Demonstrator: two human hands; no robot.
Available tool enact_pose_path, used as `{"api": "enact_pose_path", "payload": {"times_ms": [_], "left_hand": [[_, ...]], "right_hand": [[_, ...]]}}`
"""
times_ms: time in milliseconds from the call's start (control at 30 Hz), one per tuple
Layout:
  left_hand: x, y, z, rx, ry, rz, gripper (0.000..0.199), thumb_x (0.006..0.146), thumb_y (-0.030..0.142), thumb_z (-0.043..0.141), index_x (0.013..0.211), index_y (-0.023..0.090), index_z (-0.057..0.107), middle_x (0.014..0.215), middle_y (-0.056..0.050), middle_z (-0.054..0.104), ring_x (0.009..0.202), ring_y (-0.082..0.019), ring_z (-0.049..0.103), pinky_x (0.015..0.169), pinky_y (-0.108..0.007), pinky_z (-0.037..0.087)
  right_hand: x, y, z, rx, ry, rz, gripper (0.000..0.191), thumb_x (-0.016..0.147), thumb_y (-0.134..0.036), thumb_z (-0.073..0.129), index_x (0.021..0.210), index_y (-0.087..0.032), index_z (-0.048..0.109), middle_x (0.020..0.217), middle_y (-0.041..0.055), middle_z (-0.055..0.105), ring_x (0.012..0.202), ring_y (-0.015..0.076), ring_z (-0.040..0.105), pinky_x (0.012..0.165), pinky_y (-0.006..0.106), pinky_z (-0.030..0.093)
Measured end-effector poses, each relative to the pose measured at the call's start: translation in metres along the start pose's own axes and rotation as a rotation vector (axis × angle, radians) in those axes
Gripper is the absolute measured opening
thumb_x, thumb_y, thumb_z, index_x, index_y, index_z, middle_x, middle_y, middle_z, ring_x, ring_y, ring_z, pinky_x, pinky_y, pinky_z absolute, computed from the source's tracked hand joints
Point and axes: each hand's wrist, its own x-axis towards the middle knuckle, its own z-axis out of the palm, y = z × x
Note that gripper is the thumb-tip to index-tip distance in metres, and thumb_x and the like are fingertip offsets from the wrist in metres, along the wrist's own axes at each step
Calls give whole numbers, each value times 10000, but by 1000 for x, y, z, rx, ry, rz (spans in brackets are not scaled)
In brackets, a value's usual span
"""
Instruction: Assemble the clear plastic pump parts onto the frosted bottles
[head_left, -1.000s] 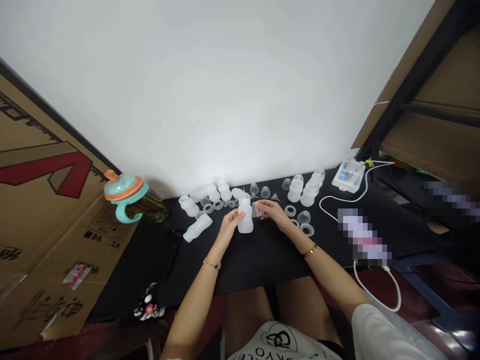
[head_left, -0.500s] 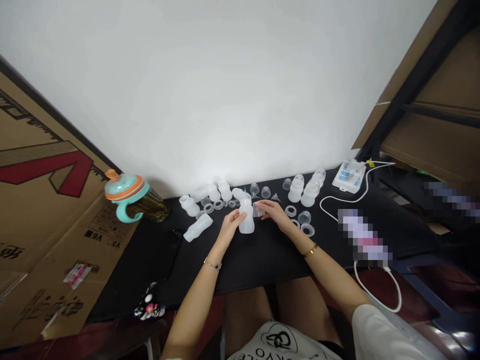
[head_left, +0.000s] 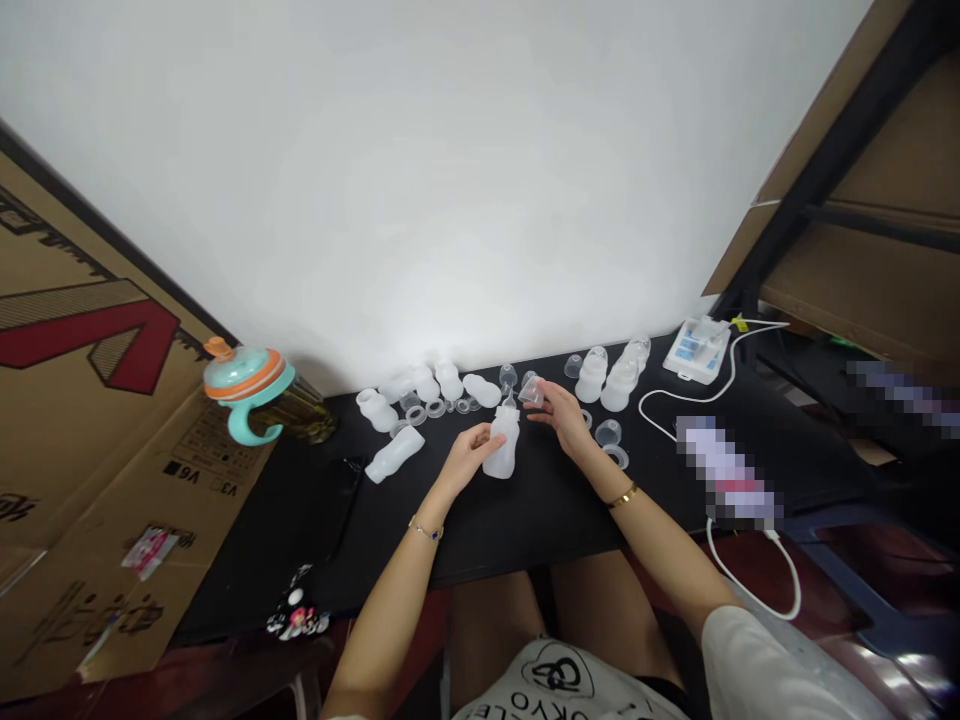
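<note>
My left hand (head_left: 470, 456) is closed around a white bottle (head_left: 502, 447), which leans slightly to the right over the black table (head_left: 450, 535). A clear pointed teat (head_left: 509, 398) shows at the bottle's top. Just right of it, my right hand (head_left: 559, 412) pinches a clear cap (head_left: 532, 391), apart from the bottle. Another white bottle (head_left: 395, 454) lies on its side left of my left hand. Behind are several more bottles, clear rings and domed caps. A ring (head_left: 616, 457) and a dome (head_left: 608, 432) lie right of my right hand.
At the left stand a jug (head_left: 251, 385) with a turquoise handle and a large cardboard box (head_left: 150, 450). Toward the right are upright capped bottles (head_left: 620, 384), a white case (head_left: 697, 350) and a white cable (head_left: 660, 396). A beaded charm (head_left: 298, 618) hangs near the front edge.
The bottle in my left hand has moved slightly right and tilted. My right hand has moved up and right with the clear cap, widening the gap from the bottle.
</note>
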Motion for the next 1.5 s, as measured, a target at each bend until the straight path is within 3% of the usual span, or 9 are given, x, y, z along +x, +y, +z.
{"api": "enact_pose_path", "payload": {"times_ms": [400, 967, 1500], "left_hand": [[-4, 3, 4, 175, -14, 42, 458, 789, 570, 763, 949, 142, 739, 800, -47, 709, 691, -162, 605, 637, -256, 441], [-4, 4, 4, 267, 1, 77, 418, 801, 553, 754, 945, 161, 754, 794, -29, 701, 693, -162, 592, 650, -263, 427], [-4, 2, 4, 274, 27, 74, 466, 809, 579, 739, 968, 140, 726, 775, -14, 661, 679, -136, 548, 637, -245, 404]], "right_hand": [[9, 1, -7, 127, 50, 78, 317, 893, -508, 678, 1012, -214, 686, 1107, 93, 764, 922, 232, 741, 647, 294, 614], [1, -1, -3, 31, -75, 68, 321, 799, -474, 747, 1001, -224, 735, 1070, 71, 774, 945, 247, 706, 646, 293, 559], [-3, -3, 1, 41, -158, 52, 336, 754, -460, 823, 971, -208, 774, 1006, 60, 768, 863, 199, 682, 634, 254, 527]]}}
